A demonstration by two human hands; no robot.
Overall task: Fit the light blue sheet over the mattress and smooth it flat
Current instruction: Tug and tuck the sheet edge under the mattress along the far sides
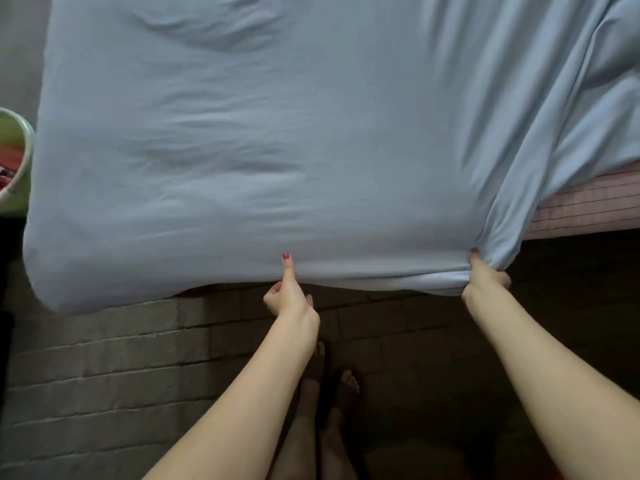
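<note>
The light blue sheet (242, 150) lies spread over the mattress and fills most of the view, with soft wrinkles across its middle. My left hand (289, 296) pinches the sheet's near edge at the centre, thumb on top of the cloth. My right hand (485, 275) grips a bunched fold of the same edge further right. From that bunch, tight folds run up to the far right. The mattress (588, 206) shows bare at the right, pink with a grid pattern. The sheet's near left corner hangs rounded over the mattress corner.
A light green basket (19, 161) with red cloth inside stands at the left edge, beside the bed. The grey tiled floor (121, 358) lies below the bed's near edge. My bare feet (332, 379) stand on it between my arms.
</note>
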